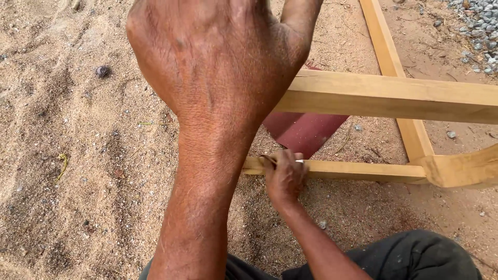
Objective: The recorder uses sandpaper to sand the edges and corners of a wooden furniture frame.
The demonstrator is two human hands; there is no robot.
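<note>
My left hand [218, 67] is raised close to the camera and closed over the near end of the upper rail [394, 96] of a pale wooden frame. Its fingers are hidden behind the hand. Lower down, my right hand [284, 179] presses on the lower rail [358, 170] near its left end, pinching a small brown folded sheet [268, 159] that looks like sandpaper. A dark red sheet [303, 132] lies on the sand between the two rails.
The frame lies on loose sandy ground [78, 155]. A long side piece [386, 49] runs away to the upper right, and a curved leg [467, 168] joins at the right. Grey gravel [480, 26] sits top right. My dark trousers [410, 256] fill the bottom edge.
</note>
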